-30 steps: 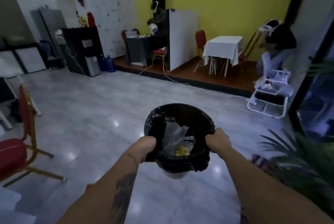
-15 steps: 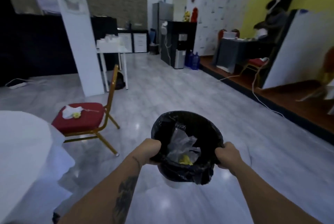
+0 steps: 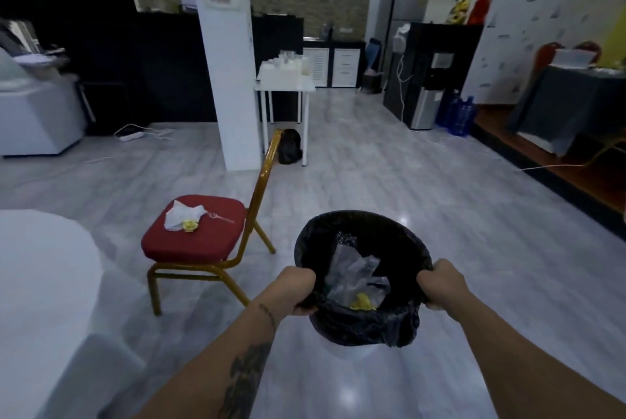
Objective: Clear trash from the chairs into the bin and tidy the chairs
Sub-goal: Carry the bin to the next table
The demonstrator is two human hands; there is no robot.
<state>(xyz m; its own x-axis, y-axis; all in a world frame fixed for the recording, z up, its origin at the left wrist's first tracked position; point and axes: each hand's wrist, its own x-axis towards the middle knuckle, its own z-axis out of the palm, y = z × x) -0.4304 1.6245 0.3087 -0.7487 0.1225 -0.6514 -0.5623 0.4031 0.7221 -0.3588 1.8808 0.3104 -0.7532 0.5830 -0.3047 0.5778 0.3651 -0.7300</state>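
Near the red chair (image 3: pixel 200 232) | your left hand (image 3: pixel 298 288) and right hand (image 3: pixel 443 283) are gripping the bin (image 3: pixel 359 225) rim | trash (image 3: pixel 355 273) sitting inside already | napkin (image 3: pixel 179 215), fork (image 3: pixel 222 217) waiting on seat

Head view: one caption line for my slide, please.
Left hand and right hand hold the bin near a littered red chair.

- The person has swung leftward with the bin (image 3: pixel 355 327), bringing the red chair (image 3: pixel 203 249) into view.
- It now stands nearer, left of the bin, with the tissue (image 3: pixel 178 215) and yellow scrap (image 3: pixel 189 225) plain by its seat's far edge.
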